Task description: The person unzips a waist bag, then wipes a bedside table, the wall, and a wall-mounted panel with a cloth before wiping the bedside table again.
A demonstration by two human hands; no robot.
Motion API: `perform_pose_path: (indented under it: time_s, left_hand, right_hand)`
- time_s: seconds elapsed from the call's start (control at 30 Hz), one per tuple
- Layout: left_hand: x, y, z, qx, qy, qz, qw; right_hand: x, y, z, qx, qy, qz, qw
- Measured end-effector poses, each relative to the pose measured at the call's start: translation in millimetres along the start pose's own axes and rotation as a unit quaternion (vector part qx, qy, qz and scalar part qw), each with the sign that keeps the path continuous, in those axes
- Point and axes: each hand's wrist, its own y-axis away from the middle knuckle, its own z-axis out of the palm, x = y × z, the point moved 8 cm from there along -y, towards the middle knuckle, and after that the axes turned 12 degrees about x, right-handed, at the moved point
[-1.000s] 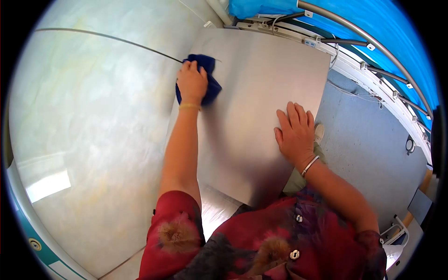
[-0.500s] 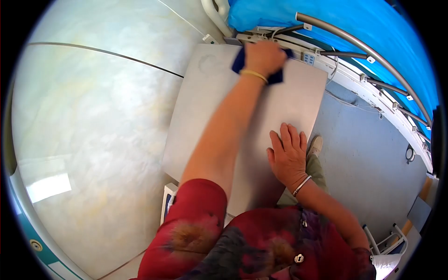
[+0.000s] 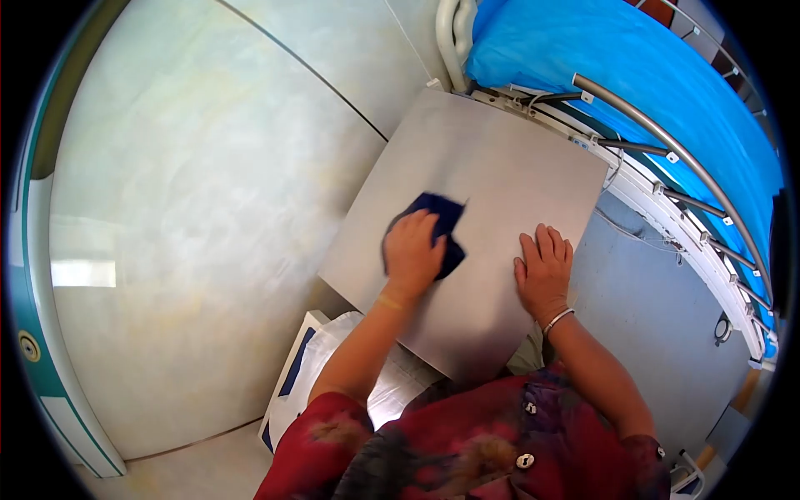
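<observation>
Left hand (image 3: pixel 412 257) is over the dark blue cloth (image 3: pixel 447 210), which lies on the grey tabletop (image 3: pixel 512 179), left of its middle on the wall (image 3: pixel 200 208) side. Left fingers (image 3: pixel 422 223) lie close together across the cloth, thumb a bit apart; can't tell if they pinch a fold underneath. Right hand (image 3: pixel 546 279) is palm-down near the right edge — fingers slightly spread, holding nothing.

To do it well, my read: keep the left palm low and the pressure even, so the cloth meets the surface over its full width. Cloth sticks out loose past the fingertips; worth gathering, since a free corner could fold under. Overlapping strokes, edges included. Right hand looks like a decent brace — keep it out of the cloth's path.
</observation>
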Motion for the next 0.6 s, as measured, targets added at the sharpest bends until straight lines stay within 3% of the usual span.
perform_pose_path:
  time_s: [0.2,0.6]
  left_hand:
    - [-19,68,-59,0.006,-0.066,-0.066,0.996]
    - [-3,76,-46,0.013,-0.17,-0.09,0.981]
  right_hand:
    - [0,-1,-1,-0.009,0.003,-0.002,1.0]
    - [7,-7,1,-0.038,-0.03,0.017,0.999]
